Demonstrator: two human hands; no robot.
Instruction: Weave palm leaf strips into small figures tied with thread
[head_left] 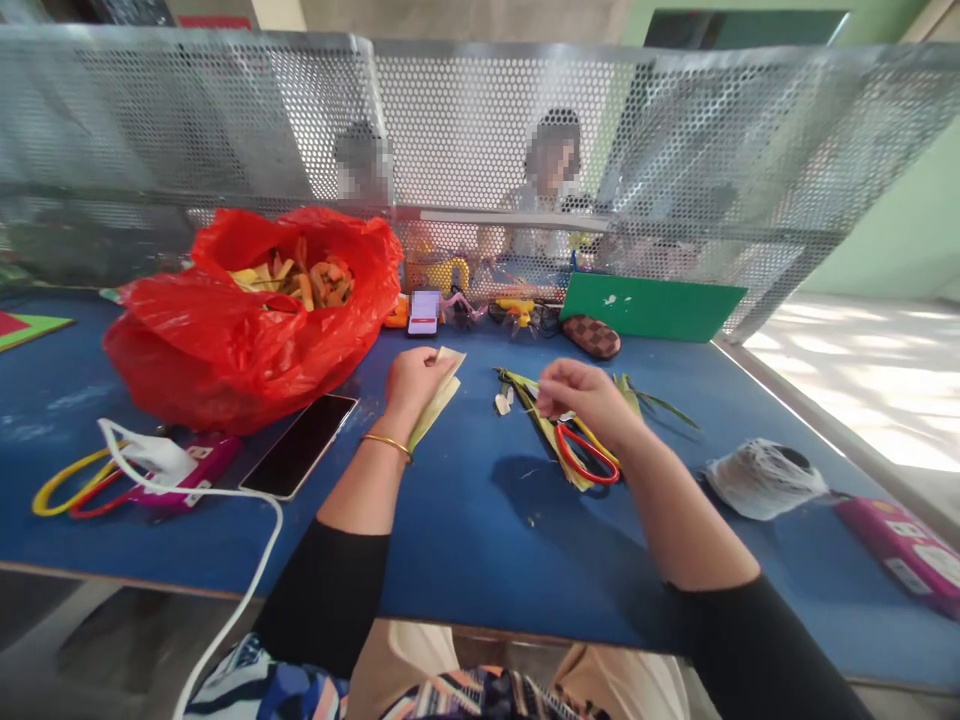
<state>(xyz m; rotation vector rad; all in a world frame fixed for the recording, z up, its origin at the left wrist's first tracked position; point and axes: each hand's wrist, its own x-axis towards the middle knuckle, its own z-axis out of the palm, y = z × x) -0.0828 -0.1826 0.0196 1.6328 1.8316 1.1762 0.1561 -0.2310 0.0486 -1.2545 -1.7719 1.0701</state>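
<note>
My left hand [412,382] is closed on a pale yellow-green husk-like strip [438,402], which looks folded and sticks out past the thumb. Over the table to the right hovers my right hand [581,395], its fingers curled together; what they hold, if anything, is too small to make out. Beneath it lie scissors with red and yellow handles [588,472], their blades mostly hidden by the hand and by green leaf strips [546,432]. Small white pieces [503,402] rest just left of these strips.
A red plastic bag [247,350] of orange and yellow scraps stands at left, near a phone [300,445], a white cable [279,520] and a second pair of scissors [64,485]. String [765,480] lies right. A perforated metal screen [465,120] borders the back, with people behind.
</note>
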